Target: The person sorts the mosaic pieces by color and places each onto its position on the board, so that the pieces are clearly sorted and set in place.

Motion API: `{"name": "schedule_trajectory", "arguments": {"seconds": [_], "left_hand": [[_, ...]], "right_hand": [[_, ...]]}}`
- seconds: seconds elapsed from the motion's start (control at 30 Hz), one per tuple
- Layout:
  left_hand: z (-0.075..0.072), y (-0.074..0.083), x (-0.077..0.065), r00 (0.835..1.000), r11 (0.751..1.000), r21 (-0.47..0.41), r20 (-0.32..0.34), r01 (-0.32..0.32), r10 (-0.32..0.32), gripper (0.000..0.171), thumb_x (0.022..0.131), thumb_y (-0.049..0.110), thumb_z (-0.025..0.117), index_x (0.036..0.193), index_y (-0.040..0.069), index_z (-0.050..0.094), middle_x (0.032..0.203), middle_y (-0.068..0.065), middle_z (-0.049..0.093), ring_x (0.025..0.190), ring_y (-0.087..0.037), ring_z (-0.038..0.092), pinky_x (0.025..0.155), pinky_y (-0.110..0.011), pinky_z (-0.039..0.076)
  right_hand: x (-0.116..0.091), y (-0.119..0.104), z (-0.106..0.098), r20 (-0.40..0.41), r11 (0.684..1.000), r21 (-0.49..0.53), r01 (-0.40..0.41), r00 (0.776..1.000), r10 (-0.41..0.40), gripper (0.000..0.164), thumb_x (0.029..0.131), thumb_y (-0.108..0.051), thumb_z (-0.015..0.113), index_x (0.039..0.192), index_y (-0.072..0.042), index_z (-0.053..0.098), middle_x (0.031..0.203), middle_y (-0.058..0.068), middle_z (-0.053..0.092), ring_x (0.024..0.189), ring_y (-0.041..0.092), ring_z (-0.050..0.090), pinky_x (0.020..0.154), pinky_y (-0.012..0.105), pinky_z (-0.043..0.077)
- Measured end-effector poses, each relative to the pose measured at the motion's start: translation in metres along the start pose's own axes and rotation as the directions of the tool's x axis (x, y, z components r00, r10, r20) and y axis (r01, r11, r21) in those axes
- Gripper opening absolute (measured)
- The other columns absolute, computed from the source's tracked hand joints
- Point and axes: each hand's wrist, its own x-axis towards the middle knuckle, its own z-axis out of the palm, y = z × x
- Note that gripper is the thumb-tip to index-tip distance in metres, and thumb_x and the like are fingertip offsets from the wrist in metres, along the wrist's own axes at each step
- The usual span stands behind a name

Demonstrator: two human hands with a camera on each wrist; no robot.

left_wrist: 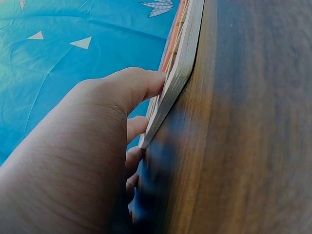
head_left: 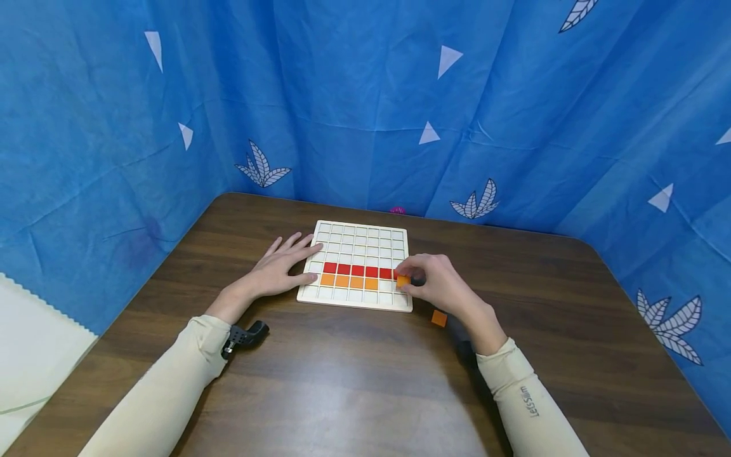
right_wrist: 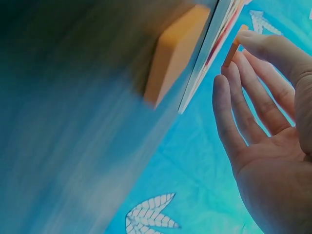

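Observation:
A white grid board (head_left: 365, 298) lies on the table, with a row of red square tiles (head_left: 344, 268) and, just below it, a row of orange square tiles (head_left: 342, 280) in its cells. My left hand (head_left: 280, 266) rests with spread fingers on the board's left edge; in the left wrist view the thumb (left_wrist: 141, 85) touches the rim. At the board's right side my right hand (head_left: 436, 282) pinches an orange tile (right_wrist: 235, 48) between thumb and fingertips, above the cells. Another loose orange tile (head_left: 439, 318) lies on the table just below the right hand.
The brown wooden table (head_left: 342, 381) reaches back to a blue curtain (head_left: 365, 95) with leaf and triangle prints. A black wrist strap mount (head_left: 245, 336) sits on the left wrist. White cloth or wall shows at the far left.

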Motion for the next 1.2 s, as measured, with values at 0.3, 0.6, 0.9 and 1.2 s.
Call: {"name": "schedule_trajectory", "arguments": {"seconds": [0.3,0.6,0.9,1.2], "left_hand": [[0.000,0.002,0.000,1.000,1.000,-0.008,-0.011,-0.015,0.015,0.077,0.100,0.048,0.066,0.165,0.020,0.038,0.174,-0.013,0.026,0.163,-0.041,0.013,0.129,-0.065,0.001],[-0.001,0.004,0.001,1.000,1.000,-0.008,-0.008,-0.016,0.016,0.077,0.100,0.049,0.066,0.165,0.019,0.038,0.174,-0.013,0.026,0.163,-0.042,0.013,0.129,-0.066,0.001],[-0.001,0.003,0.001,1.000,1.000,-0.002,-0.006,-0.006,0.006,0.077,0.101,0.049,0.066,0.165,0.020,0.038,0.175,-0.013,0.026,0.163,-0.041,0.013,0.129,-0.066,0.002],[-0.001,0.002,0.000,1.000,1.000,-0.004,-0.008,-0.008,0.008,0.077,0.101,0.049,0.066,0.166,0.020,0.037,0.174,-0.014,0.026,0.163,-0.042,0.013,0.129,-0.066,0.002]], "right_hand": [[0.014,-0.014,0.012,0.021,0.999,0.012,0.037,0.999,-0.037,0.029,0.085,-0.009,0.089,0.112,-0.007,0.080,0.105,0.003,0.078,0.091,0.019,0.067,0.084,0.036,0.061],[0.017,-0.019,0.017,0.043,1.000,-0.010,0.024,0.999,-0.023,0.030,0.082,-0.012,0.092,0.109,-0.009,0.081,0.102,0.001,0.079,0.089,0.015,0.070,0.085,0.034,0.061],[0.018,-0.018,0.019,0.027,0.999,-0.018,0.043,0.999,-0.043,0.030,0.082,-0.010,0.092,0.110,-0.009,0.082,0.105,0.003,0.079,0.090,0.014,0.069,0.086,0.034,0.061],[0.014,-0.018,0.019,0.047,0.999,0.027,0.019,0.999,-0.020,0.035,0.085,-0.008,0.089,0.118,-0.008,0.080,0.115,0.005,0.079,0.099,0.020,0.074,0.095,0.038,0.062]]}}
